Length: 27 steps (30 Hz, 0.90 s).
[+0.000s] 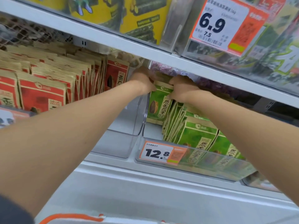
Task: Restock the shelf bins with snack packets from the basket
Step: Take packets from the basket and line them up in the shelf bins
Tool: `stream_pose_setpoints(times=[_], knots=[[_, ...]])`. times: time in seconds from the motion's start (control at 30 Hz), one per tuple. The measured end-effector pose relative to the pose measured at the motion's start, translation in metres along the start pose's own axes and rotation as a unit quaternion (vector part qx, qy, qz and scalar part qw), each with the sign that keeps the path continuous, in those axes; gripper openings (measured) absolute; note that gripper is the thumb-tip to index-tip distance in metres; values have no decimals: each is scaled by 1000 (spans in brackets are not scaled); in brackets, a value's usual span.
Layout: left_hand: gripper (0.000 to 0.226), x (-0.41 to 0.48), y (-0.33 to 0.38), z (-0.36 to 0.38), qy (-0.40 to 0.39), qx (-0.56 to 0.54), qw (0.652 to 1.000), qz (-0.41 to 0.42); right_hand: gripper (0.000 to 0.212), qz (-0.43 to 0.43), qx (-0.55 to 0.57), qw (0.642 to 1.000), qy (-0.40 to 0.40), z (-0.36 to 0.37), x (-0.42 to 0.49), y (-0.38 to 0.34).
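Curled fingers of the left hand (144,80) and right hand (182,90) grip the top edge of a green packet (157,109), upright at the back of the clear bin (210,161) mid-frame; red packets (42,94) fill the left

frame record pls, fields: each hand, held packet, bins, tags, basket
left hand: grips top-left corner of green packet
right hand: grips its top-right edge
green packet: upright, face out, at the rear of the green bin
green bin: clear; row of green packets in front; 12.8 tag on its front
middle bin: clear, no packets visible
red packets: packed in the bin to the left
basket handle: orange, at bottom edge
upper shelf: yellow packets, 6.9 tag
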<state>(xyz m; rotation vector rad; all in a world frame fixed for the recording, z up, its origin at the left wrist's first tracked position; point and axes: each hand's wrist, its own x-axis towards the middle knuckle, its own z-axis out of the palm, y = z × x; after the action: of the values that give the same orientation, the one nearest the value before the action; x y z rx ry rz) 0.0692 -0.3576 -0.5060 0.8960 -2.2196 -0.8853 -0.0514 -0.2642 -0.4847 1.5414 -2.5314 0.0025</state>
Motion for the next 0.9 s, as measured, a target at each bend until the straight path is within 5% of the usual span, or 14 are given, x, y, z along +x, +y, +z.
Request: stream_pose_setpoints(times=[0.23, 0.53, 0.7, 0.8, 0.9], knots=[[22, 0, -14, 13, 26, -141, 990, 5, 29, 1, -15, 1000, 5, -1, 8, -3], [38, -41, -5, 1, 4, -62, 998, 3, 49, -56, 102, 989, 92, -10, -43, -19], [12, -106, 12, -13, 99, -10, 995, 29, 32, -125, 107, 964, 208, -8, -104, -30], [18, -150, 22, -20, 65, 18, 996, 51, 24, -152, 135, 939, 278, 1, -150, -40], [22, -189, 18, -15, -5, 26, 999, 35, 19, -152, 175, 946, 227, 22, -195, -47]])
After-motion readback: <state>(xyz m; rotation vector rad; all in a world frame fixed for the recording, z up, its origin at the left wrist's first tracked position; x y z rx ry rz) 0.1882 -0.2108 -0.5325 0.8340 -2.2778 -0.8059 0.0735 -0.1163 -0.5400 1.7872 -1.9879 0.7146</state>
